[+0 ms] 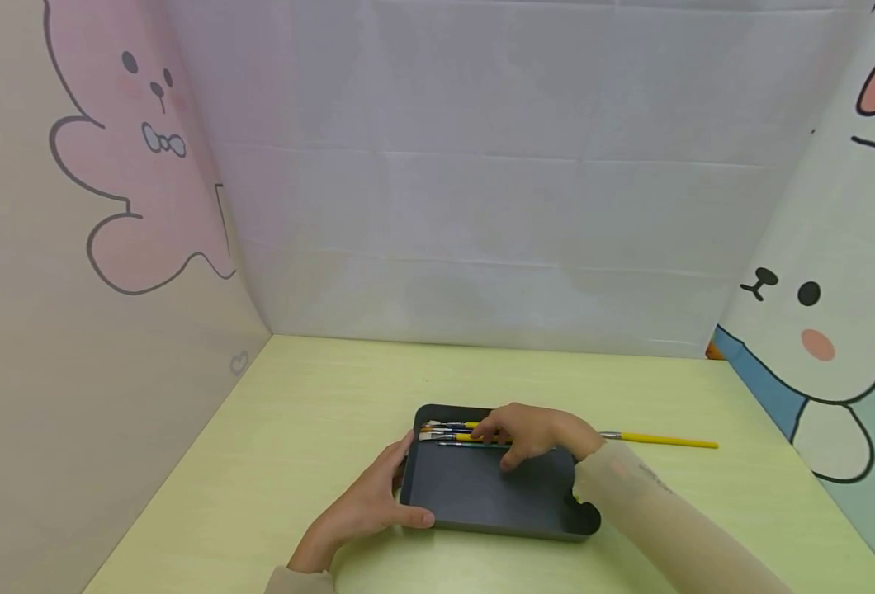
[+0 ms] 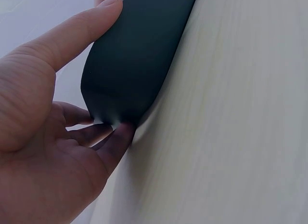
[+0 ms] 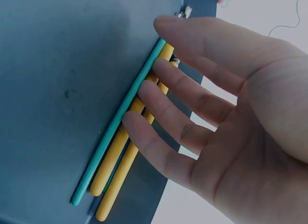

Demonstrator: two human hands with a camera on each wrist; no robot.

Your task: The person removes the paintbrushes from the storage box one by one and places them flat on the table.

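A dark grey tray point(image 1: 482, 491) with low walls and a notch at its front right corner lies on the table. My left hand point(image 1: 363, 499) holds its left end, thumb near the front corner and fingers against the outer side wall. Several paintbrushes point(image 1: 465, 437) lie side by side along the tray's back wall, bristles to the left. Over them is my right hand point(image 1: 532, 431), its fingers loosely bent and spread. In the right wrist view its fingertips are right at the yellow handles point(image 3: 109, 167) and a green handle point(image 3: 108, 137), with none gripped.
Another paintbrush point(image 1: 668, 440) with a yellow handle lies on the pale table point(image 1: 319, 412), to the right of the tray and beyond the right forearm. Cloth walls point(image 1: 482, 206) with cartoon animals stand at the back and both sides.
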